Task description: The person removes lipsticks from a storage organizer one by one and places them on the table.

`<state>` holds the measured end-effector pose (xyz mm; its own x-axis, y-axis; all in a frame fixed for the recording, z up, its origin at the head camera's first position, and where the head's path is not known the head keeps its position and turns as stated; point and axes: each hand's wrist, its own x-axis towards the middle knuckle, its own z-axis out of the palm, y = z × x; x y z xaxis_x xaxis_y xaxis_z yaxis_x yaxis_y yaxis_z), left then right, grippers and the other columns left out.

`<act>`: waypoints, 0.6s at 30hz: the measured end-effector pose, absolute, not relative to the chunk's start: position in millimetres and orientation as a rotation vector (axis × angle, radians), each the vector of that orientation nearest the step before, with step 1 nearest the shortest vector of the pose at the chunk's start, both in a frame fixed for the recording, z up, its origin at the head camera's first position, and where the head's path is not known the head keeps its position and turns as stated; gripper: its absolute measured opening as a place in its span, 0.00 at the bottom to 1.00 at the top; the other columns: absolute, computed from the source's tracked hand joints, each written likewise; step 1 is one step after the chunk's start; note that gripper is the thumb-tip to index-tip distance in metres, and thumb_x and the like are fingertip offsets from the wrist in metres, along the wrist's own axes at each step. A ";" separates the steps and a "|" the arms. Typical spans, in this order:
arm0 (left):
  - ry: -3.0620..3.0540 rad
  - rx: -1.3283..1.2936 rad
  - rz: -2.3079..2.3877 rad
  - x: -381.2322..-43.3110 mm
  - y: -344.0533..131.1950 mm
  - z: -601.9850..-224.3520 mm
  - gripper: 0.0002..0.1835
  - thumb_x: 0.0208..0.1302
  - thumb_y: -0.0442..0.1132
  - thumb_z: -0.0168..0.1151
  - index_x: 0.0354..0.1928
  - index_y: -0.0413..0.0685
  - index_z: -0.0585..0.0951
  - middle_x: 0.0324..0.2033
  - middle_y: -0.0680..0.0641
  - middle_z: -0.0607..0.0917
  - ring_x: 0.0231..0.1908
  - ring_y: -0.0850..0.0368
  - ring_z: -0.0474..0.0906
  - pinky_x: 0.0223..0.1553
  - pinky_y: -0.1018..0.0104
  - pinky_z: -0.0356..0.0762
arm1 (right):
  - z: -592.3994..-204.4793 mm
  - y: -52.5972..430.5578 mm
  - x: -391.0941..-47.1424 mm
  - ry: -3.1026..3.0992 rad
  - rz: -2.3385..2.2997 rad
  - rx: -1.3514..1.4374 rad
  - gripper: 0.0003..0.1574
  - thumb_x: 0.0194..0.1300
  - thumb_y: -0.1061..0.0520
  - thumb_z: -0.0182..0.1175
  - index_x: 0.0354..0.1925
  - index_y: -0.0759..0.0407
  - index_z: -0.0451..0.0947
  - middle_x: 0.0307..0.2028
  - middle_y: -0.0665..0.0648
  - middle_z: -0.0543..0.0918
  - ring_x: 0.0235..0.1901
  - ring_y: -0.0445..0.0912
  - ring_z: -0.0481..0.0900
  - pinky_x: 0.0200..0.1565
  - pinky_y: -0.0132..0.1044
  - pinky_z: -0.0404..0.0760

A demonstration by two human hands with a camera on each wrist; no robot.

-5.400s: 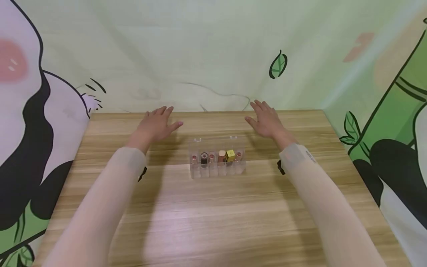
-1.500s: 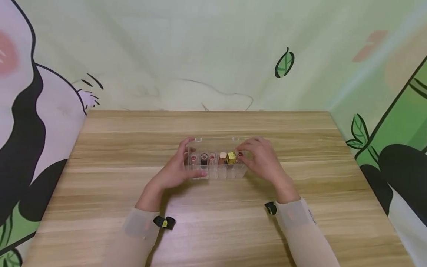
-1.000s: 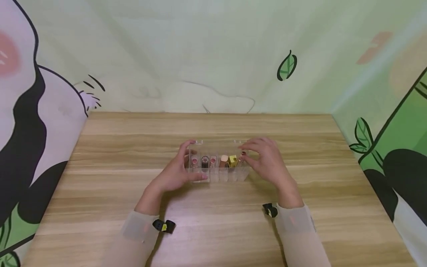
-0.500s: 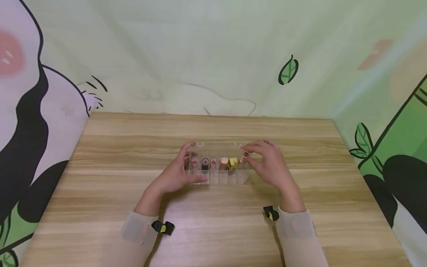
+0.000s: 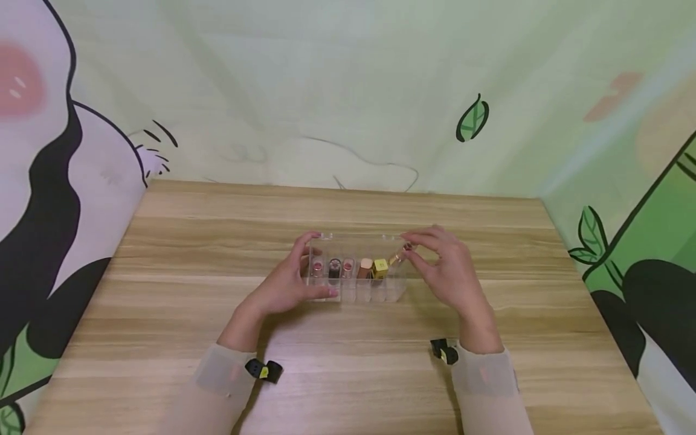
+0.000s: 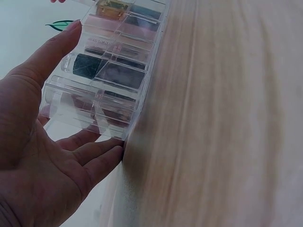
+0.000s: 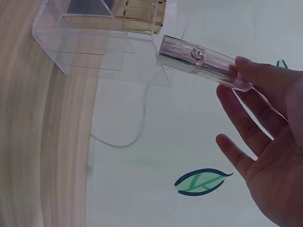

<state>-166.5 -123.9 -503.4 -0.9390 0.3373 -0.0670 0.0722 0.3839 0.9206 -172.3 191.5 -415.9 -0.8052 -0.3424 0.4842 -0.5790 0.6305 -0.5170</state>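
A clear lipstick organizer [image 5: 393, 293] stands on the table. My left hand [image 5: 280, 284] grips its left end, thumb along the front and fingers behind. My right hand [image 5: 448, 272] pinches a lipstick [image 7: 203, 62] with a clear cap and shiny metallic base. That lipstick tilts just above the organizer's right end, base toward the box. The right wrist view shows a bare end compartment [image 7: 109, 56]. Still in the row are a yellow-topped tube [image 5: 379, 267], a brown one [image 5: 365, 269], a black one [image 5: 334, 269] and two clear-capped lipsticks, one beside the left hand [image 5: 318, 268].
Wood-grain table [image 5: 348, 374] surrounds the organizer on all sides. Behind it hangs a pale green printed backdrop [image 5: 304, 90], which also runs down both sides of the table. Black straps [image 5: 264, 370] sit at both wrists.
Both hands came from the table's far side to the organizer. The right hand then lifted the rightmost lipstick up and right out of its slot, tilting it; the left hand kept its grip.
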 end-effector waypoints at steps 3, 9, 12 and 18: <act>2.396 0.362 1.587 -165.7 -124.0 -502.6 0.64 0.46 0.53 0.86 0.78 0.75 0.50 0.69 0.46 0.72 0.75 0.32 0.63 0.74 0.32 0.59 | -413.3 191.7 -170.7 -2.487 1.000 0.708 0.17 0.61 0.65 0.74 0.49 0.61 0.88 0.49 0.60 0.89 0.51 0.56 0.87 0.69 0.55 0.75; 2.406 0.369 1.569 -166.0 -123.6 -502.4 0.63 0.46 0.55 0.85 0.77 0.77 0.50 0.70 0.44 0.72 0.75 0.31 0.63 0.74 0.32 0.59 | -410.6 195.4 -169.0 -2.411 1.046 0.658 0.17 0.61 0.66 0.74 0.50 0.61 0.88 0.50 0.59 0.89 0.53 0.54 0.87 0.59 0.40 0.83; 2.411 0.373 1.562 -166.4 -123.7 -503.6 0.64 0.46 0.56 0.85 0.78 0.75 0.49 0.70 0.42 0.72 0.75 0.31 0.63 0.74 0.33 0.60 | -410.6 198.0 -169.9 -2.375 1.052 0.652 0.18 0.61 0.66 0.73 0.50 0.61 0.88 0.50 0.58 0.89 0.52 0.54 0.88 0.60 0.26 0.79; 2.422 0.360 1.552 -166.8 -123.5 -504.1 0.63 0.46 0.58 0.84 0.77 0.80 0.49 0.70 0.44 0.72 0.75 0.33 0.64 0.75 0.35 0.60 | -409.4 202.5 -171.3 -2.353 1.048 0.602 0.18 0.61 0.66 0.73 0.51 0.61 0.88 0.50 0.59 0.89 0.50 0.54 0.88 0.60 0.17 0.73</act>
